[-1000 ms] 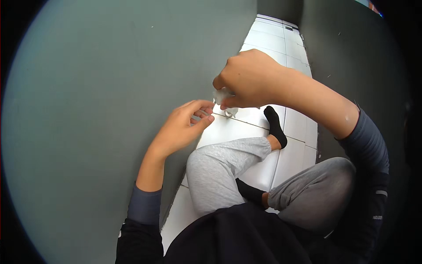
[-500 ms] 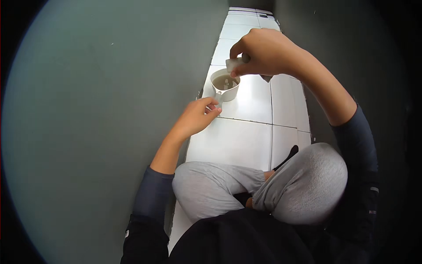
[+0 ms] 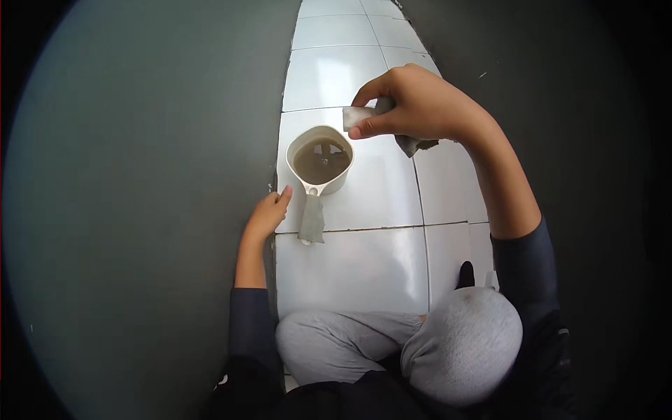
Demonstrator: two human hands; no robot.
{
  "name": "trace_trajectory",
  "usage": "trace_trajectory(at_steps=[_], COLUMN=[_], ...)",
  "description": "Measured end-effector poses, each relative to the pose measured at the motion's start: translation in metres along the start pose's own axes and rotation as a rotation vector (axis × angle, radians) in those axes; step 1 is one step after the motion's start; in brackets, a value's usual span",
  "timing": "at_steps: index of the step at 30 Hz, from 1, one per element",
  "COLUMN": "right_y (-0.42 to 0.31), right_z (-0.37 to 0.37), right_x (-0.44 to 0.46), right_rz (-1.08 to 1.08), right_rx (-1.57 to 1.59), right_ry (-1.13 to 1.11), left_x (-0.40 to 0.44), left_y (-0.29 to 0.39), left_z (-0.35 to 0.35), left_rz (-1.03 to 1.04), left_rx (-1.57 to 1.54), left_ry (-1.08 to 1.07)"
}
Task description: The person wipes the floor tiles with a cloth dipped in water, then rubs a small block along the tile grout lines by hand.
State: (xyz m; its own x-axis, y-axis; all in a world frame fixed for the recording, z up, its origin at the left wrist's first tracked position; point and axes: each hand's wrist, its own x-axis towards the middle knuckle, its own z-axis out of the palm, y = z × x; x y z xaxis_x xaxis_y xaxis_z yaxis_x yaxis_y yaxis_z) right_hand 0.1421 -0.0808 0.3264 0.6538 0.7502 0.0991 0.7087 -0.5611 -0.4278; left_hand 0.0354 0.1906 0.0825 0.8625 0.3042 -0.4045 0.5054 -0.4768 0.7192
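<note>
A white dipper (image 3: 337,183) stands upright on the tiles with murky brownish water (image 3: 320,159) in it. Its handle points toward me, covered by a grey-green strip (image 3: 311,220) that looks like cloth or tape. Just left of the handle, apart from it, is my left hand (image 3: 267,213), its fingers curled in and thumb raised, with nothing visible in it. My right hand (image 3: 423,105) is beyond the dipper's right rim, pinching a small whitish block (image 3: 358,117) between thumb and fingers. Dark grey material (image 3: 413,145), perhaps cloth, shows under that palm; its full shape is hidden.
A strip of white tiles (image 3: 350,266) runs away from me between dark grey surfaces on the left (image 3: 154,175) and right (image 3: 595,175). My bent legs in grey trousers (image 3: 462,343) are at the near end, with a dark sock (image 3: 465,274) beyond the right knee.
My left hand has let go of the dipper's handle and moved off to its left. The view has tilted down, so the dipper appears nearer. My right hand still holds the whitish block.
</note>
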Motion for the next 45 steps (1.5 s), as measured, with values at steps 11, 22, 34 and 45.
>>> trace_trajectory(at_steps=[11, 22, 34, 45], right_y=[-0.038, -0.09, -0.082, -0.074], right_z=[-0.005, -0.042, -0.096, -0.105], right_x=[-0.003, -0.092, -0.155, -0.176], right_rz=[-0.019, 0.032, 0.182, 0.27], right_rx=[-0.259, -0.366, -0.298, -0.263], right_ry=[-0.161, -0.123, 0.058, 0.039], left_x=[-0.024, -0.013, -0.027, -0.084], left_y=[-0.012, 0.005, -0.003, 0.055], left_z=[0.024, 0.078, 0.119, 0.178], left_rz=[0.048, 0.236, 0.356, 0.53], left_rx=[0.134, 0.232, 0.208, 0.18], left_ry=[0.051, 0.272, 0.491, 0.224])
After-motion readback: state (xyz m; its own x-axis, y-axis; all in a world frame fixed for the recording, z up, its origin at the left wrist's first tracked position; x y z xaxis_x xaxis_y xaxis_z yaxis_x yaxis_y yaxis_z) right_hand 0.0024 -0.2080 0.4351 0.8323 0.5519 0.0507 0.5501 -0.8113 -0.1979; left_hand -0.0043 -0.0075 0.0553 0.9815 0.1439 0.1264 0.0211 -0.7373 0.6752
